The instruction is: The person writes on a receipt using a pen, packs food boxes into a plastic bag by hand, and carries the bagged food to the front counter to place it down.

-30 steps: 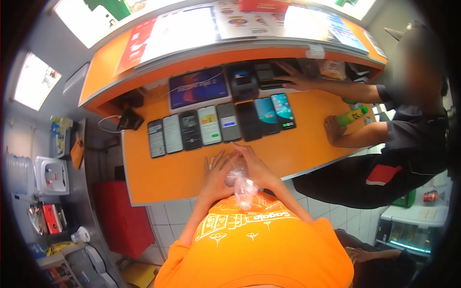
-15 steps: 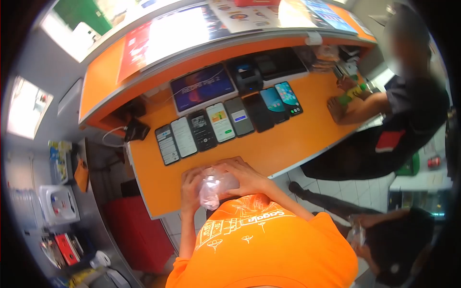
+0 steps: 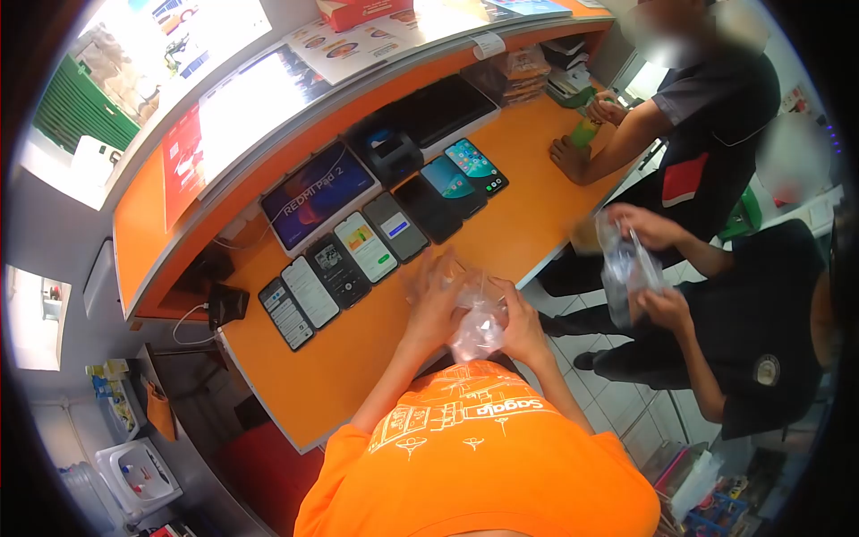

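A clear plastic bag [image 3: 478, 333], crumpled and shiny, is held close to my orange shirt at the counter's front edge. My left hand [image 3: 436, 300] grips its left side, fingers bent over the top. On the other side my right hand [image 3: 524, 324] has its fingers curled round the plastic. What the bag contains, if anything, cannot be made out. Just beyond my left hand lies a row of several phones, among them one with a green-and-yellow screen [image 3: 366, 246] and a grey one with a blue box on its screen [image 3: 396, 227].
Behind the phones stand a REDMI Pad 2 box [image 3: 318, 195] and a black device [image 3: 391, 157]. One person at right holds a green-labelled bottle [image 3: 586, 131]. Another person nearer holds a clear bag [image 3: 624, 268]. A red box [image 3: 362, 12] sits on the upper shelf.
My view has turned, and my hands with the bag now appear farther right. My left hand has shifted onto the bag's upper left. The nearer person's bag has come up into view.
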### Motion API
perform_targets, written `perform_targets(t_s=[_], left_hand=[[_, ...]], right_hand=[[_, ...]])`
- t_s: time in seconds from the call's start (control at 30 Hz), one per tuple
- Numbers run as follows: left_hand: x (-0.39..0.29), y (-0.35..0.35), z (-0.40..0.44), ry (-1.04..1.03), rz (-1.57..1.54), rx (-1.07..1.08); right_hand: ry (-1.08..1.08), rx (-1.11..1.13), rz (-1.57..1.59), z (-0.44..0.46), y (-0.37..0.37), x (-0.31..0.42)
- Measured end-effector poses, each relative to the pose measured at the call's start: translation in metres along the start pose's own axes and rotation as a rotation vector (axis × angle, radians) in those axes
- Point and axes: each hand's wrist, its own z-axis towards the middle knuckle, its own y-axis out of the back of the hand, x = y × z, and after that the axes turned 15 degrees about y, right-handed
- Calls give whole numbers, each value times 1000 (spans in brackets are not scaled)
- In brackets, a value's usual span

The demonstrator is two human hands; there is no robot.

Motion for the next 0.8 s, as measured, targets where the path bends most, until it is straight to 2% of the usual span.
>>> perform_targets(t_s=[0.03, 0.1, 0.13, 0.17, 0.23, 0.27, 0.3, 0.33, 0.37, 0.43, 0.5, 0.57, 0.63, 0.67, 0.7, 0.73, 0.8], left_hand=[[6, 0, -3, -4, -2, 1], [25, 3, -8, 296, 61, 33], [31, 6, -20, 273, 3, -117], [46, 4, -26, 269, 4, -115], [78, -5, -35, 239, -365, -206], [79, -2, -41, 194, -260, -274], [84, -1, -47, 190, -255, -277], [92, -2, -52, 275, -551, -166], [98, -1, -58, 355, -846, -53], [104, 3, -68, 405, -819, -23], [106, 12, -72, 458, -791, -16], [107, 24, -75, 485, -568, 255], [123, 9, -85, 447, -537, 148], [95, 34, -86, 753, -591, 272], [93, 32, -87, 771, -596, 234], [93, 27, -90, 713, -651, 164], [95, 27, -95, 637, -650, 105]], right_hand=[[-2, -2, -4, 0, 0, 6], [-181, 94, 273, -4, -2, 14], [-133, 93, 356, -12, -15, 1], [-135, 89, 356, -12, -13, 7], [-463, 243, 848, -8, -8, 25], [-460, 239, 852, -10, -14, 26], [-249, 199, 625, -11, -22, 24], [-39, 157, 395, -10, -28, 24], [-26, 154, 398, -7, -31, 29], [255, 88, 82, 6, -38, 38], [338, 106, 171, 23, -46, 42], [500, 143, -57, 38, -60, 43], [552, 133, 6, 41, -76, 38], [540, 164, -115, 39, -83, 32], [519, 192, -240, 39, -87, 32], [544, 202, -226, 38, -91, 33], [599, 65, -246, 34, -87, 41]])
